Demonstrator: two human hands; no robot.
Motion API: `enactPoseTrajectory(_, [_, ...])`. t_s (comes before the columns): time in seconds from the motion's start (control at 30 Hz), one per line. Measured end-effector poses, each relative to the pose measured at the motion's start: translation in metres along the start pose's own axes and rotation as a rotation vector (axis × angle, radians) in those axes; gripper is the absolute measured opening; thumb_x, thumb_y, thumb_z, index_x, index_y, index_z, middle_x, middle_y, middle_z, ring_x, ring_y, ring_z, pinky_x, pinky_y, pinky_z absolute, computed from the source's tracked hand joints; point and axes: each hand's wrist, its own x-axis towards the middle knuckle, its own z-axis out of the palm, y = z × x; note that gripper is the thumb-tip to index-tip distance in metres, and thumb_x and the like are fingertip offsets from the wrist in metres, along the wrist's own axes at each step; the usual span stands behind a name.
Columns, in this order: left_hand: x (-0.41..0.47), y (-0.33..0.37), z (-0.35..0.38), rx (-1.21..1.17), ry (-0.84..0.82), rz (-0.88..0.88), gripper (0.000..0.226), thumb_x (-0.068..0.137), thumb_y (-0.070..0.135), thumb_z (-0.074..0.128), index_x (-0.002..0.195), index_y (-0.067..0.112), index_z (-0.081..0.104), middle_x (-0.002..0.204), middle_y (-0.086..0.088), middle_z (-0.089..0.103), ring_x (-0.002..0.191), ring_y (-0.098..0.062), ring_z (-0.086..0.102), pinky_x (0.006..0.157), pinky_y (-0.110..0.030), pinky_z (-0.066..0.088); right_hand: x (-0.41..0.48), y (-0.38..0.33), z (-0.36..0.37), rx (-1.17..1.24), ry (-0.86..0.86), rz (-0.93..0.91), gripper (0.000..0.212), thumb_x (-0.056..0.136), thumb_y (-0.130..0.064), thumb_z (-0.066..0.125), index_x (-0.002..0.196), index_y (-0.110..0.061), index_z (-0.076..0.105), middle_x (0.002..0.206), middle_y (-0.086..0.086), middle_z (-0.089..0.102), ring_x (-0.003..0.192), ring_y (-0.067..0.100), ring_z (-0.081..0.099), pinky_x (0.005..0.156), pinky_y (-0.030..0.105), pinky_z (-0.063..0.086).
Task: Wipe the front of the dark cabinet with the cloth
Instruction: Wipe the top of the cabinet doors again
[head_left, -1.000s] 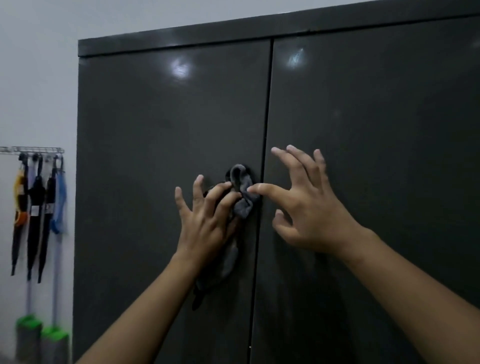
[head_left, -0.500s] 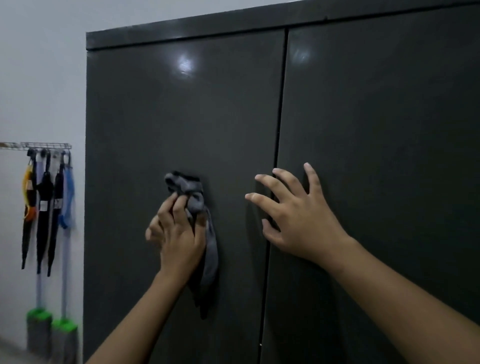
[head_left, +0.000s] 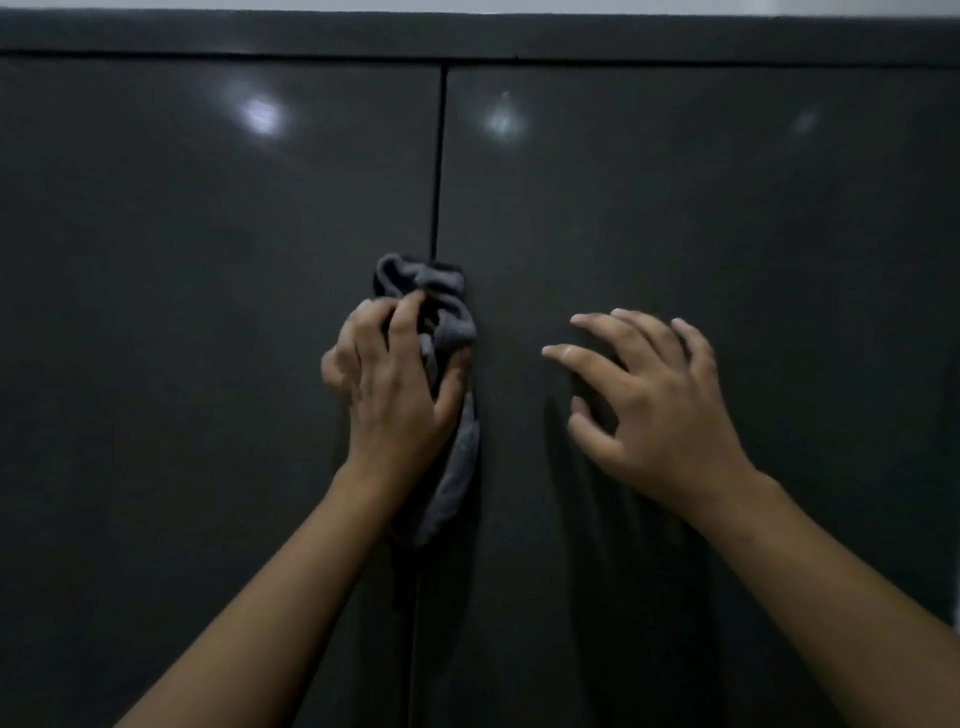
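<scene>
- back at the door seam (head_left: 439, 156) with the cloth (head_left: 447, 312), dead centre of frame; was well out on the left door (head_left: 182, 364) half a second ago, so reads as a sideways stroke heading right
- gripping it with the left hand (head_left: 395, 395), fingers and thumb curled round the bunched-up top; tail dangling down past the wrist against the cabinet (head_left: 156, 519)
- bracing with the right hand (head_left: 654, 410), fingers spread and loosely bent, tips on the right door (head_left: 779, 234) near the cloth; holding nothing; same job as a moment ago
- lost the wall and hanging stuff off the left edge; facing the front square-on now, top trim (head_left: 467, 34) along the upper edge
- guessing only the middle band is done; right door and the upper part by the glare spots (head_left: 262, 117) still to go; probably need to shift that right hand out of the path
</scene>
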Motion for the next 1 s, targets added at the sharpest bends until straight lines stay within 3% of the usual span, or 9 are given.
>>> enactPoseTrajectory(0.17, [0.020,0.070,0.028,-0.014,-0.015,0.192,0.065,0.092,0.047,0.058,0.148,0.017,0.041,0.137,-0.012,0.045,0.119,-0.031,0.040,0.094,-0.046,0.033,-0.018,0.064,-0.033,-0.021,-0.004,0.172,0.054,0.082,-0.042,0.050,0.135,-0.037,0.058,0.148,-0.006,0.047,0.141,0.022,0.038,0.114,0.058,0.027])
enactPoseTrajectory(0.33, [-0.042,0.125,0.064,0.053,-0.106,0.509,0.047,0.092,0.047,0.058,0.134,0.024,0.059,0.133,-0.004,0.046,0.118,-0.029,0.044,0.088,-0.046,0.034,-0.043,0.117,-0.057,-0.009,0.006,0.277,0.057,0.083,-0.039,0.052,0.139,-0.031,0.055,0.146,-0.003,0.046,0.139,0.021,0.037,0.112,0.054,0.027])
enactPoseTrajectory(0.43, [-0.073,0.142,0.075,0.066,-0.141,0.674,0.041,0.094,0.041,0.057,0.133,0.030,0.056,0.130,0.000,0.052,0.119,-0.024,0.049,0.087,-0.043,0.033,-0.060,0.143,-0.066,-0.029,-0.016,0.303,0.059,0.085,-0.037,0.052,0.143,-0.030,0.052,0.149,-0.003,0.043,0.139,0.021,0.037,0.111,0.053,0.029])
enactPoseTrajectory(0.57, [-0.046,0.166,0.079,0.022,-0.124,0.529,0.054,0.093,0.037,0.059,0.144,0.034,0.041,0.133,-0.001,0.048,0.121,-0.023,0.043,0.086,-0.044,0.031,-0.079,0.175,-0.071,0.000,0.003,0.317,0.056,0.091,-0.029,0.058,0.146,-0.026,0.049,0.151,0.000,0.040,0.138,0.023,0.036,0.110,0.051,0.033])
enactPoseTrajectory(0.73, [-0.004,0.217,0.095,-0.025,-0.134,0.324,0.051,0.097,0.042,0.056,0.147,0.038,0.044,0.149,-0.006,0.034,0.126,-0.024,0.035,0.093,-0.045,0.028,-0.091,0.204,-0.073,0.108,0.077,0.407,0.057,0.095,-0.009,0.061,0.149,-0.016,0.046,0.150,0.010,0.040,0.139,0.027,0.037,0.111,0.031,0.027])
enactPoseTrajectory(0.9, [-0.028,0.258,0.113,0.003,-0.220,0.472,0.049,0.096,0.044,0.055,0.142,0.030,0.050,0.151,-0.007,0.041,0.128,-0.025,0.034,0.093,-0.047,0.032,-0.101,0.233,-0.087,0.241,0.022,0.417,0.062,0.099,-0.016,0.062,0.155,-0.019,0.035,0.155,-0.001,0.035,0.140,0.014,0.038,0.114,0.031,0.037])
enactPoseTrajectory(1.0, [-0.057,0.263,0.120,0.050,-0.293,0.639,0.049,0.094,0.045,0.051,0.142,0.031,0.048,0.150,-0.005,0.042,0.131,-0.025,0.035,0.094,-0.048,0.030,-0.103,0.239,-0.096,0.477,0.004,0.518,0.066,0.099,-0.012,0.063,0.156,-0.028,0.033,0.151,-0.017,0.032,0.120,-0.006,0.050,0.093,0.008,0.046])
